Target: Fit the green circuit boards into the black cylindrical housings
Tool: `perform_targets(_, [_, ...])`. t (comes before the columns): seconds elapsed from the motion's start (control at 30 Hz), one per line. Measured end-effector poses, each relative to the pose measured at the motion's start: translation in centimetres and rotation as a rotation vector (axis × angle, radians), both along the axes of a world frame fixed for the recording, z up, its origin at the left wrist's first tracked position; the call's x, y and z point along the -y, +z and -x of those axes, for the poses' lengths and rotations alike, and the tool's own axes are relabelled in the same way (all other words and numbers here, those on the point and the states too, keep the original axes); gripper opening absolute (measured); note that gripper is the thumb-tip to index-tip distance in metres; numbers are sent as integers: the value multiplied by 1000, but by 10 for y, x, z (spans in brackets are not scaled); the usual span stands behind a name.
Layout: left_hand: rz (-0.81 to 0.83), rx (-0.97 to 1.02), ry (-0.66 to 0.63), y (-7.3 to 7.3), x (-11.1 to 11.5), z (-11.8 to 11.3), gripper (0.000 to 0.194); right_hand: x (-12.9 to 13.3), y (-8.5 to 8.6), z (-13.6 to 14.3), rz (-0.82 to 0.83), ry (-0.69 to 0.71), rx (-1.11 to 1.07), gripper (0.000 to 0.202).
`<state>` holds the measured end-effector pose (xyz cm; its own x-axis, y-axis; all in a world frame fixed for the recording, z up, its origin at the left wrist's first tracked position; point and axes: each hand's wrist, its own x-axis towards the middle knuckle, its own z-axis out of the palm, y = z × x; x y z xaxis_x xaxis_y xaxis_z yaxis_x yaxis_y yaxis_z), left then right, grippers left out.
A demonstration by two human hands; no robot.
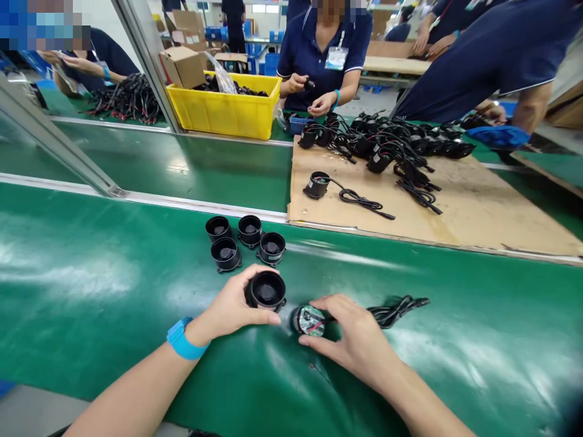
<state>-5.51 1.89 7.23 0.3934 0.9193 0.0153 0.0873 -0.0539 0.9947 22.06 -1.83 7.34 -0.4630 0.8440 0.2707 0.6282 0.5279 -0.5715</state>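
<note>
My left hand, with a blue wristband, is closed around a round black housing whose open top faces up. Just to its right, the thumb and fingers of my right hand grip a round part with a green circuit board and red and black wires on its face. A bundled black cable lies on the green mat behind my right hand; whether it joins the round part is hidden. Several more black housings stand beyond my left hand, open side up.
On a cardboard sheet at the back right sit one black unit with a coiled cable and a heap of similar units. A metal post rises beside a yellow bin. A co-worker sits opposite, holding a small black part.
</note>
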Motion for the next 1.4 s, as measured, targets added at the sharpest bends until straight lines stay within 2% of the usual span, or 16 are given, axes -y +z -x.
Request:
perform_targets(0.1, [-50,-143,-72,-2,5,-10,75,3,16,-13,-125,-78,-71,44])
perform_targets(0.2, [-78,-205,-160,-9,13,-21,79,7,29,-17,-188,-176,-152,48])
perform_targets(0.3, [-116,-211,-198,-16,19,-28,81,11,34,-8,-221,-147,-214,51])
perform_targets(0.47, [-181,-233,-216,-20,22,-31,81,12,30,15,-236,-8,-133,50])
perform_targets(0.73, [-193,-245,-238,-22,21,-33,76,7,30,26,-143,9,-80,48])
perform_targets(0.87, [-183,-273,-237,-23,22,-33,74,7,20,31,-152,94,-69,46])
perform_targets(0.93, [-197,-284,-241,-23,23,-33,71,8,14,33,-149,55,-63,47])
perform_targets(1.03, [-196,-290,-257,-21,22,-34,66,6,9,35,-59,-19,-69,46])
perform_targets(1.23, [-160,-365,-247,-20,23,-36,70,1,12,28,205,117,-136,45])
perform_targets(1.3, [-177,-376,-242,-20,25,-36,67,2,12,26,173,103,-114,46])
perform_targets(1.4, [-241,-359,-221,-19,27,-35,66,7,12,26,-42,80,-65,57])
